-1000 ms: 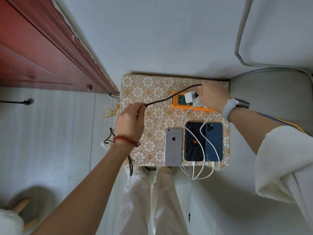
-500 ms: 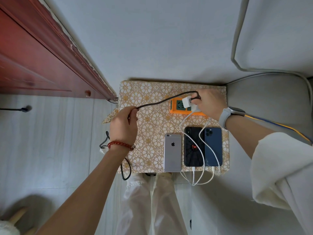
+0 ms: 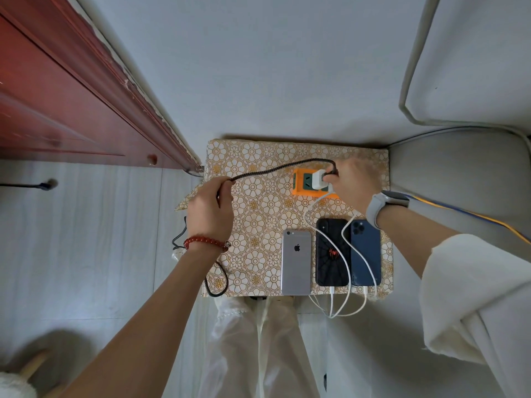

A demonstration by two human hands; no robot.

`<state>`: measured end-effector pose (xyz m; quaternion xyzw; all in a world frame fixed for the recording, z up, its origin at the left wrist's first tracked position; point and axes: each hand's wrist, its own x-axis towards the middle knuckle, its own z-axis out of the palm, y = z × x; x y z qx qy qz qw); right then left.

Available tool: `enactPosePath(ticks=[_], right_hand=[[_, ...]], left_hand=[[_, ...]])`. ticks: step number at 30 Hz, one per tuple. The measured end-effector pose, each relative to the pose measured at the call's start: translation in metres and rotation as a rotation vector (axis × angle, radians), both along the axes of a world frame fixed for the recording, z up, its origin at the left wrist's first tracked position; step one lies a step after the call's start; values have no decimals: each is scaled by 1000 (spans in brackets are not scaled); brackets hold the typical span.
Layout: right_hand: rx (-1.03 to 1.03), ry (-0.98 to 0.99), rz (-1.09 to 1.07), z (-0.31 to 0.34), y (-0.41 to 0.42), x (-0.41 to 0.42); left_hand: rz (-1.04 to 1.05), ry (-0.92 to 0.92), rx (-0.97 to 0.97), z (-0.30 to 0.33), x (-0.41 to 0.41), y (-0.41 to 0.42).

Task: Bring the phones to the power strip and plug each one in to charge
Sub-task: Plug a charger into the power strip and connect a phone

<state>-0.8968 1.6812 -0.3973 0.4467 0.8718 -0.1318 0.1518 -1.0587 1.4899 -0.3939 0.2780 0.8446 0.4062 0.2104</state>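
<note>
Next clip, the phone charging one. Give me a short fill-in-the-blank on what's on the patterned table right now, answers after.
1. The number of phones lying face down on the table is ____.
2. The power strip is coloured ____.
3. The silver phone has ____ cable plugged into it.
4. The braided black cable is held by ____ hands.

Missing words: three; orange; no; both
</note>
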Motion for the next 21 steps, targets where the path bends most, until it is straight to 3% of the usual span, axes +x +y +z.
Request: enactPosePath(ticks=[15,21], right_hand=[[21,-44,96,-12,-10,-6],[30,-23,43,-12,-12,-4]], left_hand=[[15,-27,-19,-8,-9,4],[-42,9,2,-5,-19,-4]])
